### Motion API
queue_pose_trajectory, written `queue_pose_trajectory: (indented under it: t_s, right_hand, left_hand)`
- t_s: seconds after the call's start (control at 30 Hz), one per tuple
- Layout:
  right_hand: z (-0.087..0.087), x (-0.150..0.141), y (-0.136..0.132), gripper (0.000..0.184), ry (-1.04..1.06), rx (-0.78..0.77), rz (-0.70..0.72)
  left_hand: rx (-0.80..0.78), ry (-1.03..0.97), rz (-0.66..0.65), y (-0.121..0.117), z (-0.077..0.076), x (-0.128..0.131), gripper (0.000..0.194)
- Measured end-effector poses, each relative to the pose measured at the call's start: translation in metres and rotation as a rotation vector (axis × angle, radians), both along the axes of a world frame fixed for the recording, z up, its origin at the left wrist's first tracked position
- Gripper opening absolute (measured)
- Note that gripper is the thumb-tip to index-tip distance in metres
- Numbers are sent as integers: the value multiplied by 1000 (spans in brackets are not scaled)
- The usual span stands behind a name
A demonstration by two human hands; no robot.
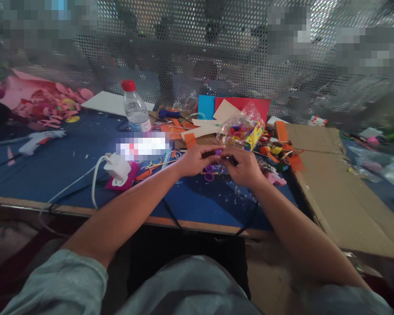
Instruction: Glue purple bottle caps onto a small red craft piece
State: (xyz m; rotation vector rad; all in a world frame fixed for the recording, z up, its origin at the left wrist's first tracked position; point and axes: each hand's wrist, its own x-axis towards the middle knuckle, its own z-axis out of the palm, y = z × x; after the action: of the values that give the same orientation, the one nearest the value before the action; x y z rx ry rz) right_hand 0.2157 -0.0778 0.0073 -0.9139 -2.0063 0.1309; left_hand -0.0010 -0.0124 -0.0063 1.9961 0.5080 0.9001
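Observation:
Over the blue table (197, 199), my left hand (194, 160) and my right hand (244, 167) meet fingertip to fingertip. Between them is a small purple piece (218, 152), mostly covered by the fingers; its exact kind does not show. Both hands are closed in a pinch on it. Just below my left fingertips lie two purple ring-shaped pieces (209, 176), one behind the other, by a thin wooden stick. White scraps are scattered on the cloth under my right hand.
A water bottle (136, 107) with a red cap stands at the back left. Nearer is a white plug adapter (117, 167) with cables. A glue gun (41, 141) lies far left, cardboard (348, 188) on the right. Coloured paper and a plastic bag (239, 127) sit behind my hands.

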Motion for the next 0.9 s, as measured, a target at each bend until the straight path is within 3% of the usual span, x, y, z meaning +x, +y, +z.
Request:
queue_pose_trajectory:
  t_s: [0.27, 0.5, 0.73, 0.9]
  right_hand:
    - [0, 5, 5, 14, -81, -29, -16]
    - [0, 4, 3, 3, -35, 2, -108]
    - [3, 0, 1, 7, -2, 34, -88]
    - [1, -3, 1, 5, 21, 37, -74]
  left_hand:
    - [325, 128, 63, 5, 6, -9, 54]
    - [71, -14, 110, 2, -3, -1, 70]
    - [-2, -76, 95, 1, -1, 2, 48]
    - [-61, -108, 95, -3, 2, 3, 48]
